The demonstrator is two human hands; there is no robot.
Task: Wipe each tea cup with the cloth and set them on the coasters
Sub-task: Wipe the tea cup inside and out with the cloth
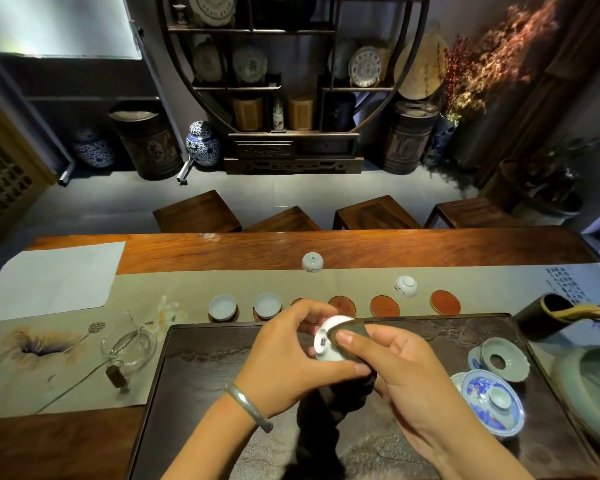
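My left hand [284, 355] grips a white tea cup [328, 342] turned on its side, its marked base facing me, above the dark tea tray [194, 375]. My right hand [406, 379] presses a dark cloth [352, 329] over the cup's rim; the rest of the cloth hangs down below both hands. Two pale cups [223, 306] [267, 304] stand upright on the leftmost coasters. Round red coasters [384, 305] [445, 301] lie in a row beyond the tray. Two more white cups [312, 262] [406, 286] rest upside down on the runner.
A glass pitcher [129, 348] sits left of the tray. A blue-and-white lidded bowl [492, 400] and a celadon strainer [504, 358] stand on the tray's right side, a green basin [589, 386] and a dark tool holder [541, 317] beyond it. Wooden stools line the table's far side.
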